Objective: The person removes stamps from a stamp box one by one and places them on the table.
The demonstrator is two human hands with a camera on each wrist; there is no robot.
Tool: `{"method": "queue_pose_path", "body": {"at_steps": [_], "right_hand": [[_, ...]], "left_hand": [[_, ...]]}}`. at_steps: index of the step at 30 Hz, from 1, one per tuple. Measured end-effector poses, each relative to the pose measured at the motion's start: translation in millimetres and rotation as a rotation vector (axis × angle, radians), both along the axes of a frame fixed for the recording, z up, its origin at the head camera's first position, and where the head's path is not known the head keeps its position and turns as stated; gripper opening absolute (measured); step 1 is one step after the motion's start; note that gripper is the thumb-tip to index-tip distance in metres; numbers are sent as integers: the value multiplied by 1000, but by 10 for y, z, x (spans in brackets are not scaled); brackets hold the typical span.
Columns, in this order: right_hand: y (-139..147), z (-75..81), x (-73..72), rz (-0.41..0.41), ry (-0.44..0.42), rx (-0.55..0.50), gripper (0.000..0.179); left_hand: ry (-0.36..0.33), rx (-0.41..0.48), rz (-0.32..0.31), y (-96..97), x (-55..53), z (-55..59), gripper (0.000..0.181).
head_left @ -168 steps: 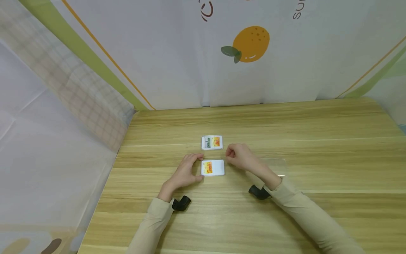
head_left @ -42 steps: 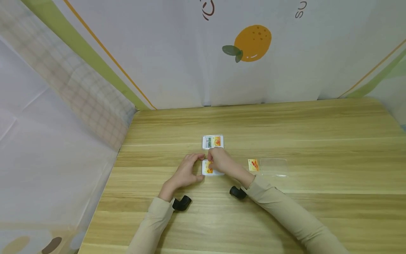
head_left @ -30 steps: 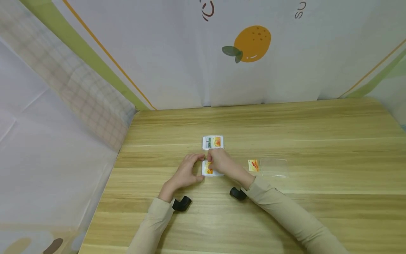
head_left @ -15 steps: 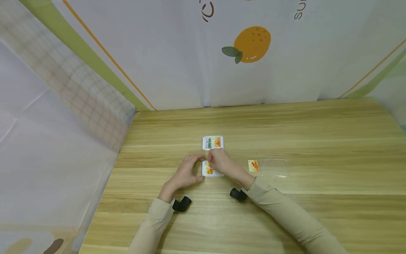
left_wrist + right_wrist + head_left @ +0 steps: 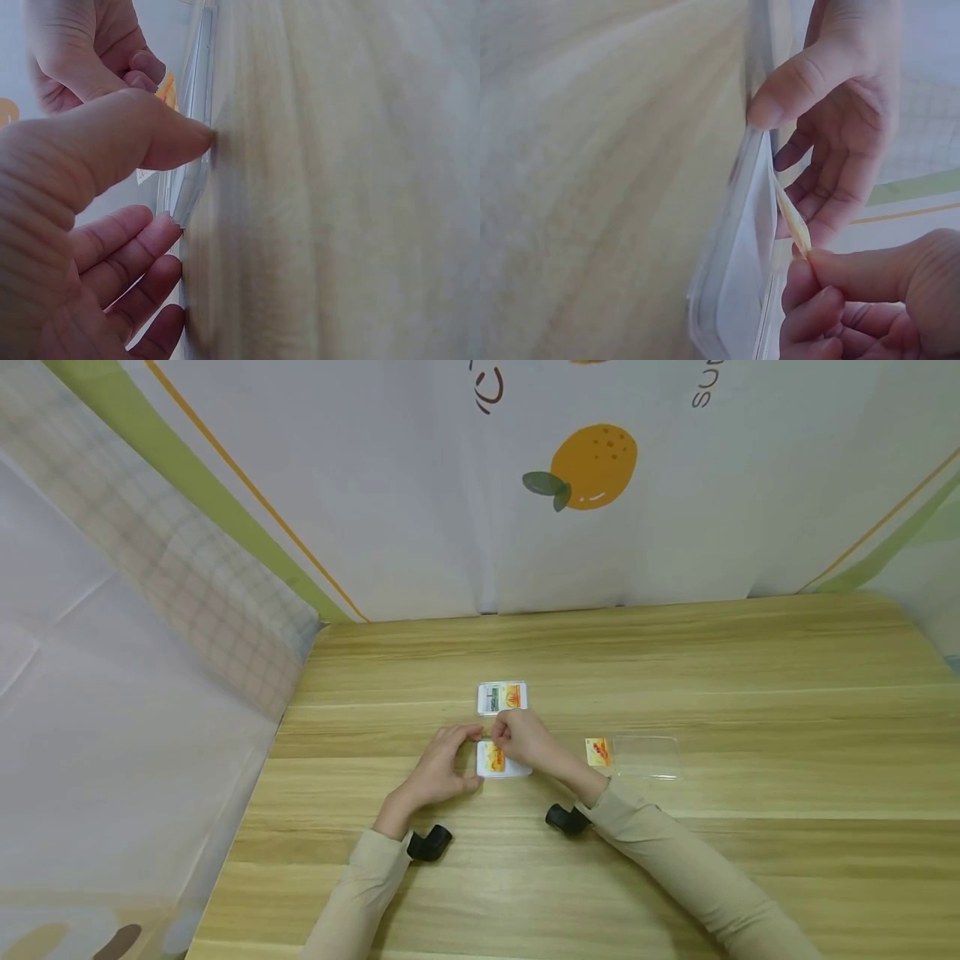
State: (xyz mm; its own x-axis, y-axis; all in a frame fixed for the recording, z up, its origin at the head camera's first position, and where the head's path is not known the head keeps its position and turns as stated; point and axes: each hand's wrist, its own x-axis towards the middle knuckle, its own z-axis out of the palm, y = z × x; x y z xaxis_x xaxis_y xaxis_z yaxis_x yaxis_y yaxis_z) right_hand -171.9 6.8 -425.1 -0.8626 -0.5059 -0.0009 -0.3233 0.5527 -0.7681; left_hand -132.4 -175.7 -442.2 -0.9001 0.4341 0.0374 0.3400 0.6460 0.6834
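Observation:
My left hand point(image 5: 437, 770) holds a flat clear plastic case point(image 5: 196, 180) with a white card inside by its left end, thumb on the near edge and fingertips on the far edge. Over the case, my right hand point(image 5: 525, 743) pinches a small yellow-orange stamp point(image 5: 795, 221) between thumb and index finger. In the right wrist view the stamp is tilted up from the white card point(image 5: 739, 262), its pinched edge raised. From the head view, that hand partly covers the stamp and the card's far right corner.
A second case point(image 5: 482, 699) with two stamps on a white card lies just beyond. On the right lie a loose orange stamp point(image 5: 598, 752) and a clear plastic lid point(image 5: 646, 757). Everything rests on a wood-grain table point(image 5: 787, 710), with a printed curtain point(image 5: 390, 527) behind.
My right hand has come left over the case, uncovering the loose orange stamp by the lid. In the last half second it has risen slightly. My left hand stays put.

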Motion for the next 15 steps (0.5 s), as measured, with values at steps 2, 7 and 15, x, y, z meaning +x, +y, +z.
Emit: {"method": "queue_pose_path", "body": {"at_steps": [2, 7, 15], "right_hand": [[8, 7, 0, 0, -16, -8, 11], [16, 15, -9, -16, -52, -16, 12], [28, 23, -8, -14, -52, -37, 11]], "left_hand": [[-3, 3, 0, 0, 3, -2, 70], [-4, 5, 0, -2, 6, -8, 70], [-11, -7, 2, -9, -5, -15, 71]]}}
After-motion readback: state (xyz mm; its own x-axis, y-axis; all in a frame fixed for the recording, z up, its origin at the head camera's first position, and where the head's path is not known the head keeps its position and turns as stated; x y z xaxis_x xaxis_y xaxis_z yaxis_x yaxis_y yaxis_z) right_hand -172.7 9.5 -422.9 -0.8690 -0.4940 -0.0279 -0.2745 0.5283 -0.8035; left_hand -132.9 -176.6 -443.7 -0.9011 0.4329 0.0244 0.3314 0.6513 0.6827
